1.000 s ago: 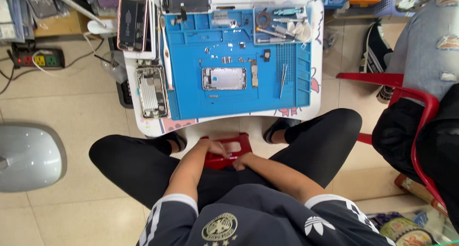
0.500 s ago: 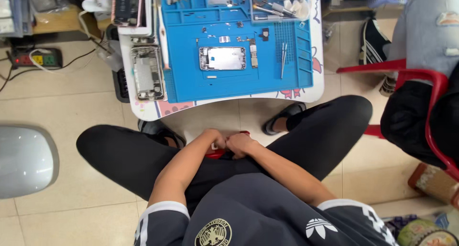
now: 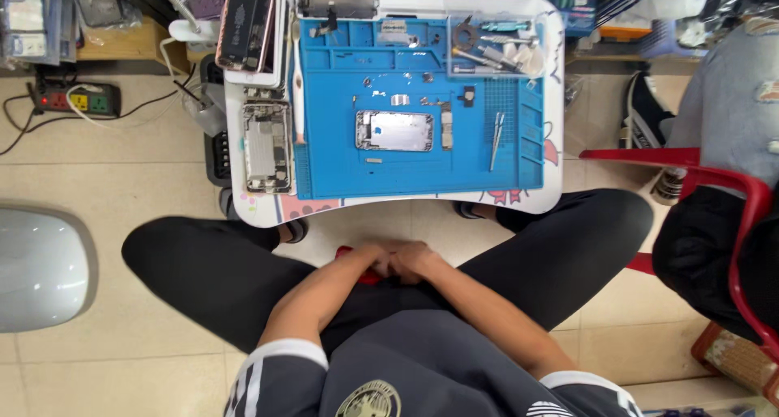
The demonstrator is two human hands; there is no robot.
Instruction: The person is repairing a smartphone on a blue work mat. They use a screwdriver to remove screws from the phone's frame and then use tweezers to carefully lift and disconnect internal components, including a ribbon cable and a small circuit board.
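Observation:
I sit on a red stool (image 3: pixel 367 278) with my knees spread in black trousers. My left hand (image 3: pixel 369 260) and my right hand (image 3: pixel 418 263) are pressed together between my thighs, fingers curled over the stool's front edge. Only small bits of red show under them. In front stands a small white table (image 3: pixel 389 207) with a blue work mat (image 3: pixel 422 169). On the mat lie an opened silver phone housing (image 3: pixel 394 131), tweezers (image 3: pixel 496 131) and several tiny parts. Both hands are well short of the table.
A gutted phone (image 3: pixel 267 147) and a pink phone (image 3: pixel 241 23) lie on the table's left side; a tool tray (image 3: pixel 495 48) is at the back right. A red chair (image 3: pixel 730 191) with dark clothing stands right, a grey rounded object (image 3: pixel 36 267) left, a power strip (image 3: pixel 77 101) on the floor.
My hands have closed in on each other over the stool's front edge, covering most of the red. The table now lies nearer to my knees in the view.

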